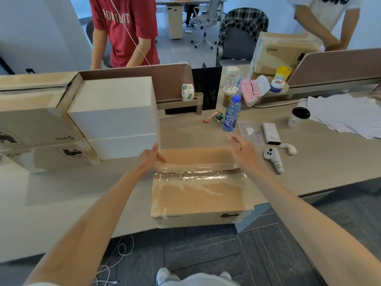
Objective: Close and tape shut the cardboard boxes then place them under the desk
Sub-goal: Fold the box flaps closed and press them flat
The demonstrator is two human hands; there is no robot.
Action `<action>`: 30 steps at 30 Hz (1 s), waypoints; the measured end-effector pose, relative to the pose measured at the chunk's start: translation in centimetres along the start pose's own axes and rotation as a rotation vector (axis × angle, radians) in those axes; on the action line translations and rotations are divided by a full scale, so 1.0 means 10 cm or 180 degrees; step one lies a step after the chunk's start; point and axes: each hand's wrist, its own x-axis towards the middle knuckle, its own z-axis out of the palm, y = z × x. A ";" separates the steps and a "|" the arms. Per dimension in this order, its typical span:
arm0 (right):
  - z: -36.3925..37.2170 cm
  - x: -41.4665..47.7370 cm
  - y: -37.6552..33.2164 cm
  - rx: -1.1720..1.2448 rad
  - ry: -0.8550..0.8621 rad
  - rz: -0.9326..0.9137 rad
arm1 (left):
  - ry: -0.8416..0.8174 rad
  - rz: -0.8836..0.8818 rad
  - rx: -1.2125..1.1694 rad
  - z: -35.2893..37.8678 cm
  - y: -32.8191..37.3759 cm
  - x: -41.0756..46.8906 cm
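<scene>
Cardboard box [198,190] sits on the bench [99,193] at its near edge, one front corner jutting out over the floor, with the flaps down and a strip of clear tape [198,174] along the seam. In the head view the left hand [149,157] rests straight-fingered on the far left top edge, gripping nothing. The right hand [240,148] hovers loose and empty by the far right corner — contact I cannot tell. The box looks stiff and probably light, but the glossy tape may be slippery — take hold low on opposite side walls.
</scene>
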 end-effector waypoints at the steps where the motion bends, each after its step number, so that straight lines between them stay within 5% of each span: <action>1: 0.05 -0.02 0.02 -0.0260 -0.0213 -0.0058 | -0.0032 0.0062 0.0325 0.03 -0.01 0.00; 5: 0.26 -0.15 0.12 -0.1173 -0.0893 -0.0438 | -0.0341 0.0513 0.1487 0.22 0.16 -0.07; 9: 0.40 -0.29 0.21 -0.1850 -0.0800 -0.0933 | -0.0416 0.1063 0.2712 0.59 0.20 -0.27; 30: 0.67 -0.16 0.49 -0.2573 -0.1098 -0.0780 | 0.0135 0.1299 0.2837 0.80 -0.21 -0.13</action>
